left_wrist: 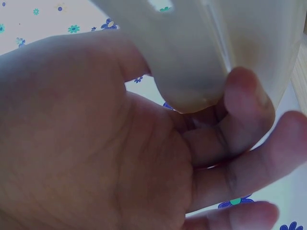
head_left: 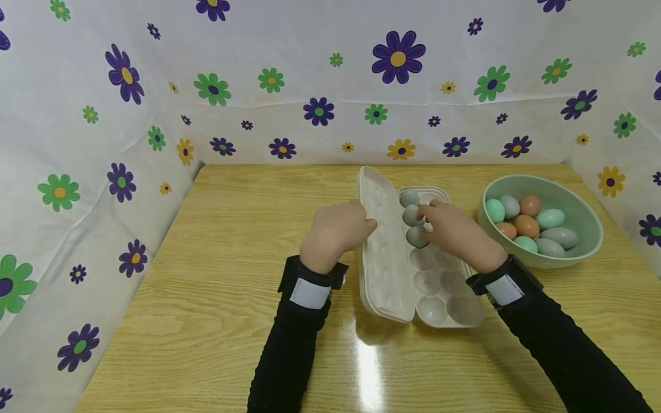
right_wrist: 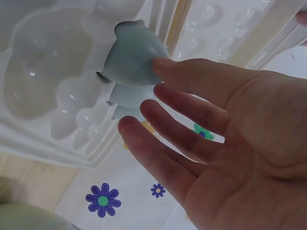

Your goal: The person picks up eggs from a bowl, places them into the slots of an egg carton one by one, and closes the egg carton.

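Both hands work at the white egg tray [head_left: 392, 287] lying open mid-table: the left hand [head_left: 335, 232] grips the edge of its raised lid [head_left: 379, 229] with curled fingers [left_wrist: 249, 103]. With fingers straight and relaxed, the right hand [head_left: 454, 232] touches a grey-green egg [head_left: 416, 236], the nearest of three eggs sitting in the tray's far cups. Just right of the tray stands a green bowl [head_left: 583, 206] of coloured eggs.

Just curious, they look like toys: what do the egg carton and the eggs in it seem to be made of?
The egg carton looks like glossy white moulded plastic: its cups catch highlights. The eggs look like painted wood or plastic, smooth and matte in grey-green; which one cannot be told.
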`<act>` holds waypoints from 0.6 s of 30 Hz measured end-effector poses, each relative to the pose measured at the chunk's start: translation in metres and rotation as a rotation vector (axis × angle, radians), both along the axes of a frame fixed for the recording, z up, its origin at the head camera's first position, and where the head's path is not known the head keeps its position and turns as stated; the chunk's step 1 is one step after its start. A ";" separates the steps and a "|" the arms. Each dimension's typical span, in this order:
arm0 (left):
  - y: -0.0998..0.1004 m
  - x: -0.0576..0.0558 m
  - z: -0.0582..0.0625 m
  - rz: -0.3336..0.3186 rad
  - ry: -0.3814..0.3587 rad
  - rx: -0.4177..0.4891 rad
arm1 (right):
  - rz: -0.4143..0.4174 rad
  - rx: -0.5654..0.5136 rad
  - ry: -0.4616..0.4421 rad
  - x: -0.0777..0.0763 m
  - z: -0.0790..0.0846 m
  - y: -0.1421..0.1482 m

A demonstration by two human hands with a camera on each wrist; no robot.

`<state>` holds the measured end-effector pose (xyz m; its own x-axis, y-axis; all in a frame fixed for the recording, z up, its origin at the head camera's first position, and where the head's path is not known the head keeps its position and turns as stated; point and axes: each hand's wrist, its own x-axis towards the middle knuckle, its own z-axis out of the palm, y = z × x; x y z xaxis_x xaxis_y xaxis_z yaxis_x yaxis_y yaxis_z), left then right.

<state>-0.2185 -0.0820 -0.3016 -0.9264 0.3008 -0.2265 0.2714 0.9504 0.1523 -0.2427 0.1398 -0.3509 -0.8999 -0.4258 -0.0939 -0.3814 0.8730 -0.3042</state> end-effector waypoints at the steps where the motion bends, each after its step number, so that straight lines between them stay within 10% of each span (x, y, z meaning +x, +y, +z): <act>1: 0.000 0.000 0.000 -0.001 0.001 -0.001 | 0.001 -0.002 0.004 0.000 0.000 0.001; 18: 0.000 0.001 0.002 0.004 -0.005 -0.003 | -0.011 0.050 0.040 0.001 0.006 0.028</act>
<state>-0.2173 -0.0821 -0.3001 -0.9263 0.2968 -0.2320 0.2672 0.9518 0.1508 -0.2416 0.1678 -0.3452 -0.9080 -0.4114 -0.0785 -0.3824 0.8908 -0.2452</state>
